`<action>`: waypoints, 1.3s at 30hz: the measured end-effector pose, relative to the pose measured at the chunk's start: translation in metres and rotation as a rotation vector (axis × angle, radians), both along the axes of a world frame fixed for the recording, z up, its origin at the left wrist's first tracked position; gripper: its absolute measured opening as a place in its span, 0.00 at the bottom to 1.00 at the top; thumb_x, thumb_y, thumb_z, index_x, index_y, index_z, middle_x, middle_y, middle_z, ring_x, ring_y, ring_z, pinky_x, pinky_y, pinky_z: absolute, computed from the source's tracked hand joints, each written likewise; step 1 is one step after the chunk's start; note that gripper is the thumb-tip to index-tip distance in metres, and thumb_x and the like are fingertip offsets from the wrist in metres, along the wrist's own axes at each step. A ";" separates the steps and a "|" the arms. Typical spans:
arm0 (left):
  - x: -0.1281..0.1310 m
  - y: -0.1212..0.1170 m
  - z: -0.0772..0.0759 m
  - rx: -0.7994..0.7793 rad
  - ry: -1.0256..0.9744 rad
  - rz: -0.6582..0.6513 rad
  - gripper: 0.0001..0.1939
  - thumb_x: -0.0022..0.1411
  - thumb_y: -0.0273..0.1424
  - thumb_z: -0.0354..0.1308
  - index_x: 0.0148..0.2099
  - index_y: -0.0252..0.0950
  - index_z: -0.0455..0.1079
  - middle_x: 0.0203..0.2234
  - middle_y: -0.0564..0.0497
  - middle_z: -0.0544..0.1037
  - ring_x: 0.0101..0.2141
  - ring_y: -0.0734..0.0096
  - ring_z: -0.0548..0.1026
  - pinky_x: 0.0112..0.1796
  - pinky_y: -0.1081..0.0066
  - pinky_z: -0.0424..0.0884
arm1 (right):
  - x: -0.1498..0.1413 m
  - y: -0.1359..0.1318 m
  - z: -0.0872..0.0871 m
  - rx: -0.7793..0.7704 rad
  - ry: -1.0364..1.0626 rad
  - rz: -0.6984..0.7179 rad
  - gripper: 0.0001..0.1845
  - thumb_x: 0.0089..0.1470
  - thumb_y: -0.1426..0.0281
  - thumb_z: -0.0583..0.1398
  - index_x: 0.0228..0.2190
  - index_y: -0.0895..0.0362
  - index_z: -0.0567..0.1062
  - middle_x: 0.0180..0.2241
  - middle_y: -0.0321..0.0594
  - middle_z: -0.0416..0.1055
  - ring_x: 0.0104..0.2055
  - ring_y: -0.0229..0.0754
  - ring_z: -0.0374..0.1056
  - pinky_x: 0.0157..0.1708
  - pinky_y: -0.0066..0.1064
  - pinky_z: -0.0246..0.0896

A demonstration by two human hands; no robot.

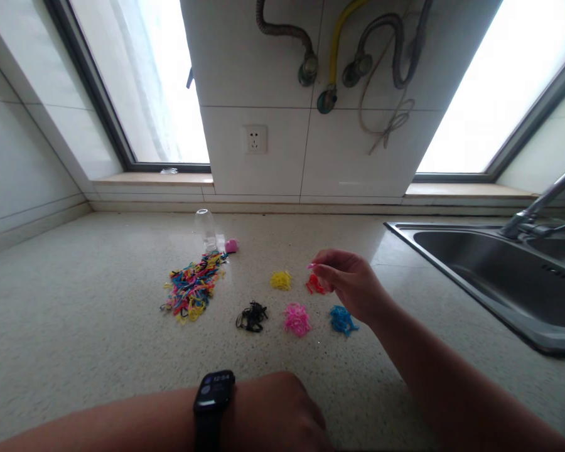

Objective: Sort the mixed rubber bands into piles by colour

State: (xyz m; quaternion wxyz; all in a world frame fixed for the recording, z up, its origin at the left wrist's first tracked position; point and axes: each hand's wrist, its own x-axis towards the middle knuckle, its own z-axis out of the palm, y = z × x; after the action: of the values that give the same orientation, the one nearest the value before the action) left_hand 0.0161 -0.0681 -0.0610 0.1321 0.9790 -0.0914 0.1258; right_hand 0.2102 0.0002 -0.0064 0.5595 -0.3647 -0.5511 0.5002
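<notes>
Between the thumb and fingers of my right hand (341, 276) a small pink rubber band (311, 266) is pinched, above the red pile (315, 284), which the hand partly covers. Close by lie a yellow pile (280, 280), a pink pile (297, 319), a blue pile (343, 319) and a black pile (252, 317) of small rubber bands. A larger heap of mixed colours (194, 287) spreads out on the left. My left hand (277, 408) rests near the front, back upward, wearing a black watch (215, 390) on its wrist; its fingers are hidden.
A clear bottle (205, 230) stands behind the mixed heap, with a pink cap (231, 245) beside it. To the right, a steel sink (456, 295) with a faucet (541, 198) is set into the speckled counter (98, 326). Hoses and a socket (255, 139) are on the back wall.
</notes>
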 end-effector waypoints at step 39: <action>0.000 -0.002 0.001 0.069 -0.027 -0.005 0.19 0.59 0.29 0.64 0.24 0.36 0.55 0.28 0.57 0.76 0.27 0.77 0.68 0.20 0.70 0.61 | 0.013 0.001 0.001 0.340 -0.808 0.079 0.10 0.55 0.61 0.65 0.31 0.54 0.82 0.27 0.38 0.73 0.28 0.36 0.64 0.29 0.30 0.57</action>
State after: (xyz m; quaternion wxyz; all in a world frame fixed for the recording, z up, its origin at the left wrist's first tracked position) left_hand 0.0160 -0.0700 -0.0602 0.0972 0.9809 -0.1000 0.1354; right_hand 0.2235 0.0013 -0.0052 0.3316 -0.4125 -0.8136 0.2408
